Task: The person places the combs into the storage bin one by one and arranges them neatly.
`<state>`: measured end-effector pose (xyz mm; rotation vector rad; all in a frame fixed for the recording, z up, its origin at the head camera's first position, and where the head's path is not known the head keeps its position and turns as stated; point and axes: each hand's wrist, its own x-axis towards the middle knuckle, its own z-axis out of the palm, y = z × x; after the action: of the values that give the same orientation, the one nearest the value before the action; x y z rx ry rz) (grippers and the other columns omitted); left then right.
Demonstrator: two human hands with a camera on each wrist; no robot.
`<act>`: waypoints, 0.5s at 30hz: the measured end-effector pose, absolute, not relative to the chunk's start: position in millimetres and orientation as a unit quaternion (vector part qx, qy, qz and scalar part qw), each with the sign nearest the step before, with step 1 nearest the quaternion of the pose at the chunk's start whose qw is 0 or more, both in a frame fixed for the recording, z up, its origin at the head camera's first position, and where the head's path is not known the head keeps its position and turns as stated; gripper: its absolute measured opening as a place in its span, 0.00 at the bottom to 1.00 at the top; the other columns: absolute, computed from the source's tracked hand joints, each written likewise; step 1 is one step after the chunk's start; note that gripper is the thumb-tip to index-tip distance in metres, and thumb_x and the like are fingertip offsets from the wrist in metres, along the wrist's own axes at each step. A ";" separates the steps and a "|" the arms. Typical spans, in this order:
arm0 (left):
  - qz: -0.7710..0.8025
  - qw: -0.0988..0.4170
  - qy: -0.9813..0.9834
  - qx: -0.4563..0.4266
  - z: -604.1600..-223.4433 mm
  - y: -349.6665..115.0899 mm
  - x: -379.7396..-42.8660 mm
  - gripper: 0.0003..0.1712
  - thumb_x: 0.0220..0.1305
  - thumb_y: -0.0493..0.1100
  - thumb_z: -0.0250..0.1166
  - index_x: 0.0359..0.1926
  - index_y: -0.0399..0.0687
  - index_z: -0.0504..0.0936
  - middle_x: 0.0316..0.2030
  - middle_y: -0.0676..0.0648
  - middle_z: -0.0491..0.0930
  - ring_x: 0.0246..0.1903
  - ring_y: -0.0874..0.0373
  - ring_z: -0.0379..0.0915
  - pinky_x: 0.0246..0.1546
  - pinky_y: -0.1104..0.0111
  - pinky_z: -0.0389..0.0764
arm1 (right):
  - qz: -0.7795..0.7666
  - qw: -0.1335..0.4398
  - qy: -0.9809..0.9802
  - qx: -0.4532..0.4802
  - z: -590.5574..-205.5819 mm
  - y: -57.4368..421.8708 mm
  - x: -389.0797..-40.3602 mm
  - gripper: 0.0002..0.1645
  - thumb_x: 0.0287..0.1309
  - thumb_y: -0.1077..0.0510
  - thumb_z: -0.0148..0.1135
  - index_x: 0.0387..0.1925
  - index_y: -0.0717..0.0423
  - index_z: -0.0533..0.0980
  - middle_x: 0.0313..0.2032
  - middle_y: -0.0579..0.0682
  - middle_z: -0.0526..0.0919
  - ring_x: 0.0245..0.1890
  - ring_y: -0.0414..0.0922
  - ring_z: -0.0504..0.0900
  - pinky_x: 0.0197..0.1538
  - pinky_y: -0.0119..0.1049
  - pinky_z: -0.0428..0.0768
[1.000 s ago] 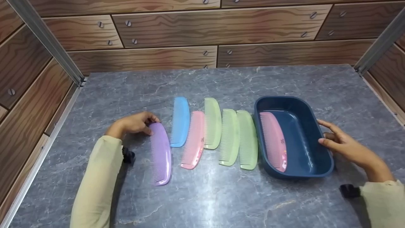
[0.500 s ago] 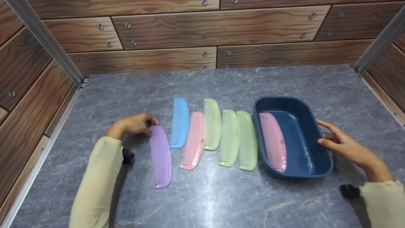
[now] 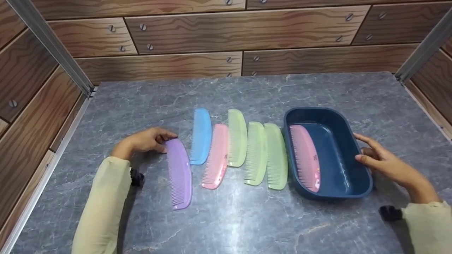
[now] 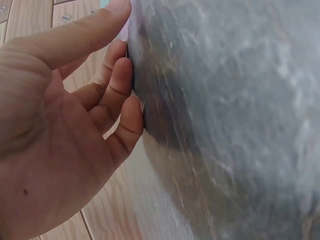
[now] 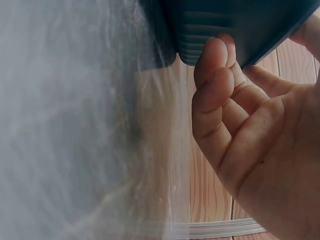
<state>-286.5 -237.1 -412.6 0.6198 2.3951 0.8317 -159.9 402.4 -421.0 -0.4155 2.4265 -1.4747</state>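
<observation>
In the head view, a purple comb (image 3: 180,174) lies leftmost in a row on the table. My left hand (image 3: 146,140) is at its upper end, thumb right at the comb's edge and fingers loosely bent. The left wrist view shows the fingertips (image 4: 131,112) of this hand down on the tabletop, with a sliver of purple comb beyond the thumb. At the right, my right hand (image 3: 388,160) holds the side of a dark blue plastic tub (image 3: 362,183), thumb at the rim and fingers against the outer wall. A pink comb (image 3: 307,158) lies inside the tub, along its left wall.
Between the purple comb and the tub lie a blue comb (image 3: 201,135), another pink comb (image 3: 216,157) and three light green combs (image 3: 257,153), roughly side by side. The grey marbled table (image 3: 212,225) is backed by wood-patterned panels (image 3: 247,31), with metal posts at the corners.
The purple comb has shifted slightly toward the front. My left hand has since drawn a little left of the comb's upper end. My right hand and the tub stay in place.
</observation>
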 end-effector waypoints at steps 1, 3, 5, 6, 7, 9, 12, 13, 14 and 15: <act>0.305 0.263 0.886 0.230 -412.7 -237.4 -286.0 0.31 0.59 0.32 0.65 0.64 0.39 0.71 0.53 0.35 0.76 0.47 0.48 0.69 0.46 0.63 0.73 | -0.510 0.135 0.837 -0.145 -421.0 402.3 -159.9 0.39 0.70 0.68 0.44 0.75 0.41 0.46 0.45 0.33 0.80 0.43 0.33 0.82 0.39 0.31 0.82; 0.301 0.263 0.887 0.232 -413.1 -237.7 -285.1 0.31 0.59 0.32 0.65 0.65 0.41 0.71 0.54 0.36 0.75 0.48 0.47 0.69 0.49 0.59 0.73 | -0.514 0.135 0.834 -0.148 -421.1 402.3 -160.1 0.39 0.70 0.68 0.43 0.75 0.40 0.46 0.46 0.33 0.80 0.43 0.33 0.82 0.39 0.31 0.82; 0.297 0.264 0.886 0.236 -413.7 -237.3 -284.5 0.32 0.60 0.33 0.65 0.66 0.42 0.70 0.55 0.35 0.74 0.49 0.46 0.68 0.51 0.55 0.72 | -0.519 0.136 0.831 -0.151 -421.1 402.4 -160.3 0.39 0.70 0.68 0.43 0.75 0.40 0.46 0.46 0.33 0.80 0.43 0.33 0.82 0.39 0.31 0.82; 0.295 0.265 0.886 0.239 -414.2 -237.1 -284.5 0.32 0.60 0.33 0.65 0.66 0.43 0.70 0.55 0.35 0.73 0.49 0.46 0.68 0.52 0.54 0.72 | -0.521 0.136 0.829 -0.150 -421.0 402.3 -160.3 0.39 0.70 0.68 0.43 0.74 0.40 0.47 0.46 0.33 0.80 0.43 0.33 0.82 0.39 0.31 0.82; 0.292 0.266 0.887 0.241 -414.5 -236.9 -284.6 0.32 0.60 0.33 0.65 0.66 0.43 0.70 0.55 0.35 0.73 0.50 0.46 0.68 0.52 0.54 0.72 | -0.524 0.137 0.827 -0.152 -421.1 402.4 -160.3 0.39 0.70 0.69 0.43 0.74 0.40 0.47 0.47 0.33 0.80 0.43 0.33 0.82 0.39 0.31 0.82; 0.286 0.268 0.886 0.247 -414.1 -235.9 -284.8 0.33 0.60 0.32 0.65 0.67 0.44 0.69 0.54 0.34 0.73 0.50 0.45 0.68 0.53 0.52 0.72 | -0.530 0.139 0.822 -0.156 -421.4 402.7 -160.2 0.39 0.70 0.69 0.43 0.75 0.41 0.47 0.47 0.34 0.80 0.44 0.33 0.82 0.40 0.31 0.82; 0.278 0.269 0.888 0.250 -412.7 -234.2 -285.0 0.33 0.60 0.32 0.65 0.66 0.44 0.70 0.55 0.33 0.73 0.52 0.43 0.69 0.56 0.49 0.71 | -0.538 0.141 0.816 -0.157 -421.8 403.1 -160.1 0.39 0.70 0.70 0.43 0.74 0.40 0.47 0.48 0.34 0.80 0.45 0.33 0.82 0.40 0.31 0.82; 0.278 0.270 0.888 0.249 -412.2 -233.8 -284.9 0.32 0.60 0.31 0.64 0.66 0.44 0.70 0.55 0.33 0.73 0.53 0.42 0.68 0.57 0.48 0.71 | -0.540 0.142 0.814 -0.160 -422.0 403.4 -160.2 0.39 0.70 0.70 0.42 0.74 0.41 0.47 0.48 0.34 0.80 0.45 0.33 0.82 0.40 0.30 0.82; 0.278 0.270 0.888 0.248 -411.7 -233.5 -284.7 0.32 0.60 0.31 0.64 0.66 0.44 0.70 0.56 0.32 0.72 0.54 0.41 0.68 0.57 0.47 0.70 | -0.542 0.142 0.813 -0.160 -422.1 403.6 -160.4 0.39 0.70 0.70 0.42 0.74 0.40 0.47 0.48 0.35 0.80 0.45 0.33 0.82 0.41 0.30 0.82; 0.276 0.269 0.888 0.249 -411.2 -233.4 -284.5 0.31 0.60 0.32 0.64 0.66 0.43 0.71 0.56 0.32 0.72 0.54 0.40 0.68 0.57 0.46 0.69 | -0.544 0.141 0.811 -0.161 -422.3 403.6 -160.5 0.39 0.70 0.70 0.42 0.74 0.40 0.48 0.48 0.35 0.80 0.45 0.33 0.82 0.41 0.30 0.82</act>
<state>-284.5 -233.4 -411.2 0.6725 2.3958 0.7452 -160.5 403.6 -422.3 -0.4654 2.3426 -1.5694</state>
